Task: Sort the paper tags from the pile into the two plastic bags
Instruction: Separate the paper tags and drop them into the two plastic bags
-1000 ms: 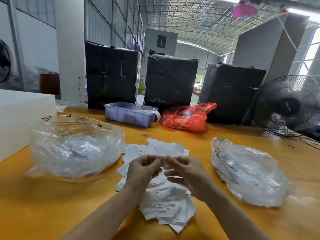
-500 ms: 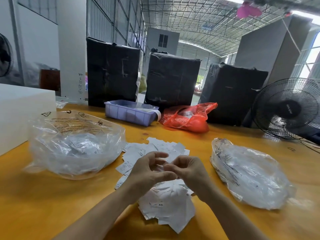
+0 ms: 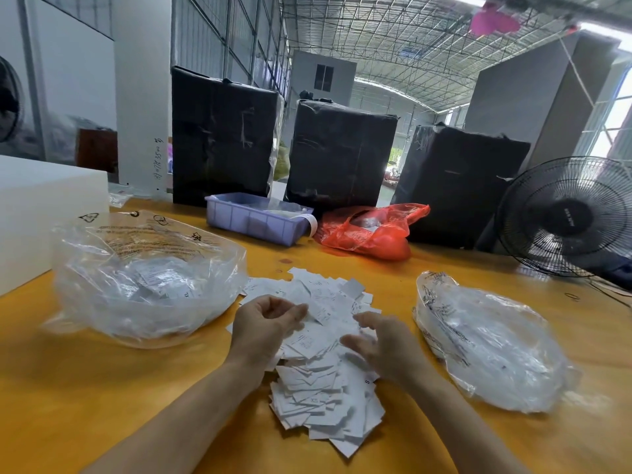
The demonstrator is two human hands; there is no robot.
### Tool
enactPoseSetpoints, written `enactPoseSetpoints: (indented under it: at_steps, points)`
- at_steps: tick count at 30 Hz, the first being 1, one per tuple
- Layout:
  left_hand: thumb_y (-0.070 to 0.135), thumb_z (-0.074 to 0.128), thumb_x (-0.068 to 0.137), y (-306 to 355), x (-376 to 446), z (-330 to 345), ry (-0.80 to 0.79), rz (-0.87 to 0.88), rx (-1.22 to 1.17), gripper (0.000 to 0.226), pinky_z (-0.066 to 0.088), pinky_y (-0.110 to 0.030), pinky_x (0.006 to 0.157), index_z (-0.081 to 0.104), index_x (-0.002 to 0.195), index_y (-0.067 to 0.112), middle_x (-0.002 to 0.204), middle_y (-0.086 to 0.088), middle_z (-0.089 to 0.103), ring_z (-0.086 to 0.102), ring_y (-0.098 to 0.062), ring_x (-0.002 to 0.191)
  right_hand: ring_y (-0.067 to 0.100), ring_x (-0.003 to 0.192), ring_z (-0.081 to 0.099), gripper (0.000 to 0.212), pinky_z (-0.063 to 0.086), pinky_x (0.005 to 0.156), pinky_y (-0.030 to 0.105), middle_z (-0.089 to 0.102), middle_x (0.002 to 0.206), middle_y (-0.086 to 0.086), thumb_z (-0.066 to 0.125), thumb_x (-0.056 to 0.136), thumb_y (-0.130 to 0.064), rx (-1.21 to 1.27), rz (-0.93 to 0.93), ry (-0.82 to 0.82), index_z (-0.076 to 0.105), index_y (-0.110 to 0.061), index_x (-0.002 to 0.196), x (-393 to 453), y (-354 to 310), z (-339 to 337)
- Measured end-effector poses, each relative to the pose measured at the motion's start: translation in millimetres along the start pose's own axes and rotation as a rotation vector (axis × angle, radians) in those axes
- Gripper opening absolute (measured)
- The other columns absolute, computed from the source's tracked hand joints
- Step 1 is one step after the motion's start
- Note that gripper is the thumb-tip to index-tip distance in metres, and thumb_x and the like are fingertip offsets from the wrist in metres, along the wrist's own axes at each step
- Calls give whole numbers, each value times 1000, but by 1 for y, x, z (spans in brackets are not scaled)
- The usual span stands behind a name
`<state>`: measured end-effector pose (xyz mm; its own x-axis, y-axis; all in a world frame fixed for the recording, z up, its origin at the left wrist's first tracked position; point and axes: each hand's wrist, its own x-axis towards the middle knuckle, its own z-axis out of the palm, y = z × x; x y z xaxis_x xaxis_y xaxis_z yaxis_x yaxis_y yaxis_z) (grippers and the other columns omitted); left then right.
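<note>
The pile of paper tags (image 3: 318,354) lies on the orange table (image 3: 102,405), and everything else is placed from it: the larger clear plastic bag (image 3: 143,278), mouth up and already holding tags, sits just to its left, and the flatter clear plastic bag (image 3: 485,343) lies to its right, a little apart. Behind the pile stand a lavender plastic bin (image 3: 256,218) and a red plastic bag (image 3: 369,230). The left hand (image 3: 263,323) hovers over the pile's left edge with fingers curled toward the thumb; it may be pinching a tag, but motion blur hides whether anything is between the fingertips. The right hand (image 3: 383,343) hangs over the pile's right side, fingers loosely spread and holding nothing visible. The tags are thin, overlapping and slippery, so a pinch could lift several at once and send mixed sizes into one bag. A careless sweep might also scatter tags off the near edge, and the standing fan (image 3: 567,217) behind and right of the pile could blow loose ones about if it runs.
</note>
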<state>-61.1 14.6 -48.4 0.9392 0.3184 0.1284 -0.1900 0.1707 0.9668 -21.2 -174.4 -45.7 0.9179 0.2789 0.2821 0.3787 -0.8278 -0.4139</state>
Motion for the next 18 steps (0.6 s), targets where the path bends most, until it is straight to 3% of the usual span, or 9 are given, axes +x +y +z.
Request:
enactPoseSetpoints:
  at_steps: [2, 5, 7, 11, 13, 15, 18]
  points:
    - [5, 72, 78, 0, 0, 0, 7, -6, -31, 13, 55, -24, 62, 59, 81, 4, 75, -10, 73, 69, -18, 63, 16, 95, 64, 54, 51, 83, 29, 65, 120, 7, 68, 83, -42, -34, -9, -63, 60, -7, 122, 0, 0, 1]
    - [1, 71, 79, 0, 0, -2, -5, -12, -55, 18, 53, -17, 54, 58, 90, 6, 71, -8, 74, 70, -15, 61, 23, 85, 62, 40, 47, 73, 37, 68, 97, 15, 64, 87, -37, -99, -53, -66, 67, 1, 95, 0, 3, -2]
    - [-2, 72, 75, 1, -1, -2, -24, -23, -75, 24, 52, -16, 53, 59, 93, 6, 70, -8, 74, 70, -15, 60, 23, 77, 60, 34, 44, 68, 36, 68, 87, 13, 58, 92, -32, -185, -89, -78, 68, 0, 87, 1, 6, -5]
    - [-11, 68, 76, 1, -3, 0, -55, -52, -86, 23, 51, -15, 52, 63, 93, 4, 70, -8, 73, 70, -16, 59, 14, 52, 38, 35, 27, 52, 27, 55, 65, 11, 46, 95, -18, -305, -126, -63, 48, -8, 61, 1, 10, -9]
    - [-14, 66, 77, 1, -3, 1, -67, -61, -98, 22, 51, -15, 51, 63, 92, 2, 70, -8, 73, 70, -16, 58, 13, 51, 40, 30, 30, 50, 28, 58, 62, 10, 50, 91, -12, -152, -54, 71, 57, -4, 63, 0, 9, -11]
    - [-12, 68, 76, 1, -3, 1, -78, -66, -112, 19, 51, -15, 51, 64, 90, 0, 70, -9, 73, 70, -16, 59, 11, 53, 47, 23, 36, 50, 24, 63, 62, 7, 56, 89, -9, 198, 50, 203, 67, -3, 69, 0, 7, -15]
    - [1, 69, 80, 0, -3, 2, -88, -62, -77, 10, 54, -19, 55, 68, 90, 0, 76, -10, 74, 72, -18, 64, 14, 70, 63, 16, 53, 56, 19, 68, 77, 7, 57, 91, -6, 822, 228, 124, 68, -9, 80, 0, -3, -20]
